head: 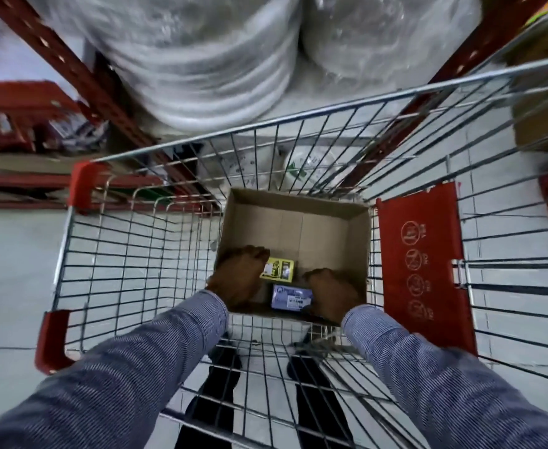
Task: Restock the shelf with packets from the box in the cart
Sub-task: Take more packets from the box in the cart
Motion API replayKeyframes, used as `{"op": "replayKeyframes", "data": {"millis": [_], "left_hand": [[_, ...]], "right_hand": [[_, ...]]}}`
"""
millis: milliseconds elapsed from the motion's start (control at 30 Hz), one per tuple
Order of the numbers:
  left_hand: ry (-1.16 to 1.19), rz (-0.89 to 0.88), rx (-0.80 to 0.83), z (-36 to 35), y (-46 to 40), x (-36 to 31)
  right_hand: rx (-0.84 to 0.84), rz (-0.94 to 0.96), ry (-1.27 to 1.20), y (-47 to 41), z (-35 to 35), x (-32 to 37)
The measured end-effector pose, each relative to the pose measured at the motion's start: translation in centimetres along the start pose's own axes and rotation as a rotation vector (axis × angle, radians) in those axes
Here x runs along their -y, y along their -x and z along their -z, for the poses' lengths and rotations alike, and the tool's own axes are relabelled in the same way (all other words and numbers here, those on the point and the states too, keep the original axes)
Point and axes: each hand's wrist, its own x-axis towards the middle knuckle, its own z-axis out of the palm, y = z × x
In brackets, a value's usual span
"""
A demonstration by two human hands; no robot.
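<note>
An open cardboard box (pixel 311 225) stands in the wire cart (pixel 130 254). Two packets lie at its near end: a yellow one (pixel 280 269) and a purple one (pixel 290 298). Both my hands reach down into the box. My left hand (pixel 238 277) has its fingers curled on the left end of the yellow packet. My right hand (pixel 332 291) grips the right end of the purple packet. Both sleeves are blue striped.
Red shelf uprights (pixel 71 66) stand ahead of the cart, with plastic-wrapped stacks of white plates (pixel 208 59) on the shelf. A red child-seat flap (pixel 423 270) hangs on the cart's right side. Red bumpers (pixel 52 338) cap the cart's left corners. Grey floor tiles lie all round.
</note>
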Motion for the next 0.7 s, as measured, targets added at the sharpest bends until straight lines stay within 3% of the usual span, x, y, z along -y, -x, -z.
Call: {"op": "replayKeyframes", "data": {"millis": [367, 567, 700], "left_hand": [[0.032, 0.011, 0.008, 0.6, -1.8, 1.2], [0.104, 0.062, -0.112, 5.4, 0.5, 0.7], [0.118, 0.022, -0.262, 11.3, 4.1, 0.2]], "right_hand": [[0.024, 0.043, 0.069, -1.8, -0.4, 0.2], [-0.052, 0.06, 0.096, 0.3, 3.3, 0.8], [-0.109, 0.059, 0.132, 4.3, 9.5, 2.6]]}}
